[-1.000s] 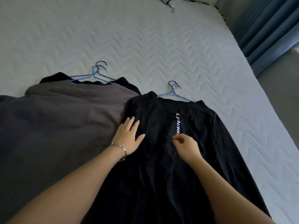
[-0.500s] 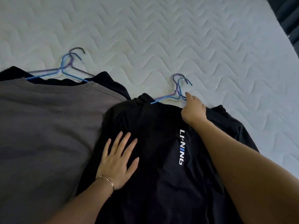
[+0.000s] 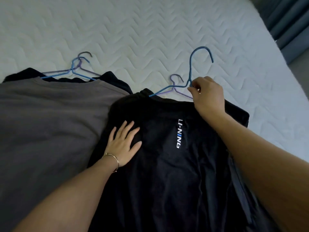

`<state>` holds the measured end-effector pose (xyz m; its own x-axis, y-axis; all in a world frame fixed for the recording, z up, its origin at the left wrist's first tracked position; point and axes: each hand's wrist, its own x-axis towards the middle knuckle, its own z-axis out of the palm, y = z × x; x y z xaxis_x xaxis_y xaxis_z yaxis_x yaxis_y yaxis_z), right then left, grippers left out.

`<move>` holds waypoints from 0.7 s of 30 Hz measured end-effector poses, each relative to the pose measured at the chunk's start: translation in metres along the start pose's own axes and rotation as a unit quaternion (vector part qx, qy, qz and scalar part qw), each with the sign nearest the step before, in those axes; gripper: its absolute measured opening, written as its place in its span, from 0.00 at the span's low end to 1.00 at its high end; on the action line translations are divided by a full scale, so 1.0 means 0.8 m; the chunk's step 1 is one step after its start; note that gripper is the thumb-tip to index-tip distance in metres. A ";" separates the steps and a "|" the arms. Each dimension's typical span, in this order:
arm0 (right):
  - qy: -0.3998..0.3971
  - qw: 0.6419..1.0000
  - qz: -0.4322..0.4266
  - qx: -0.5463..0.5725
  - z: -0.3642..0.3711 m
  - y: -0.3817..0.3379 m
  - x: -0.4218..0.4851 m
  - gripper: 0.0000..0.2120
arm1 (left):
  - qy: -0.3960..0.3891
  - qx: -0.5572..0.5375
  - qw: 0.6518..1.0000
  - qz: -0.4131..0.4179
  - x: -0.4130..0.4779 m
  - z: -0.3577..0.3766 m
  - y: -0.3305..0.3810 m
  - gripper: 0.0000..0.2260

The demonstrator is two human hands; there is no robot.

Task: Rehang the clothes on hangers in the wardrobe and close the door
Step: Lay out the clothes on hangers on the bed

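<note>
A black garment (image 3: pixel 167 164) with white lettering lies flat on the bed. My right hand (image 3: pixel 207 96) pinches the neck of a blue hanger (image 3: pixel 192 69) at the garment's collar, and its hook stands raised off the mattress. A purple hanger (image 3: pixel 175 81) lies under it, flat on the bed. My left hand (image 3: pixel 124 143), with a bracelet on the wrist, rests flat with fingers spread on the garment's left side. To the left lies a grey shirt (image 3: pixel 46 123) over a dark garment, with a blue and a purple hanger (image 3: pixel 78 67) at its collar.
The white quilted mattress (image 3: pixel 150 30) spreads beyond the clothes. Dark blue curtains (image 3: pixel 291 22) hang at the upper right, past the bed's right edge. No wardrobe is in view.
My right hand went from the garment's chest up to the collar, took the blue hanger and lifted its hook away from the purple one. My left hand stayed flat on the garment.
</note>
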<state>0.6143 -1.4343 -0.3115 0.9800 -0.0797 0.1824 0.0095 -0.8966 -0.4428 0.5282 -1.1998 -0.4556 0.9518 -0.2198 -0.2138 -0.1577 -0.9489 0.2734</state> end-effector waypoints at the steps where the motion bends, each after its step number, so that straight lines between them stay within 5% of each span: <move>1: 0.003 1.000 -0.011 0.011 -0.019 -0.009 -0.011 0.09 | -0.024 -0.047 0.999 -0.009 0.001 -0.012 0.001 0.29; 3: 0.010 0.999 -0.019 0.035 -0.058 -0.029 -0.032 0.08 | 0.000 -0.165 0.986 -0.015 -0.004 -0.055 0.006 0.20; 6: 0.025 0.995 -0.006 0.095 -0.123 -0.071 -0.059 0.07 | 0.198 -0.238 0.950 -0.027 -0.029 -0.148 0.026 0.10; 11: 0.010 0.989 -0.007 0.144 -0.250 -0.155 -0.121 0.07 | 0.318 -0.180 0.927 0.086 -0.107 -0.340 0.071 0.17; 13: 0.003 0.989 -0.016 0.146 -0.305 -0.195 -0.151 0.07 | 0.274 -0.222 0.928 0.118 -0.154 -0.418 0.088 0.15; 17: 0.009 0.987 -0.050 0.150 -0.417 -0.283 -0.205 0.06 | 0.048 -0.170 0.975 0.138 -0.261 -0.534 0.103 0.19; 21: 0.020 0.981 -0.074 0.179 -0.522 -0.367 -0.245 0.03 | 0.030 -0.256 0.951 0.171 -0.375 -0.629 0.108 0.17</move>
<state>0.3365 -1.3370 0.1492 0.9542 0.0158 0.2989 0.2268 -0.6897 -0.6876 0.3614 -1.1018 0.1037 0.8839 -0.4673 0.0191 -0.3260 -0.5864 0.7416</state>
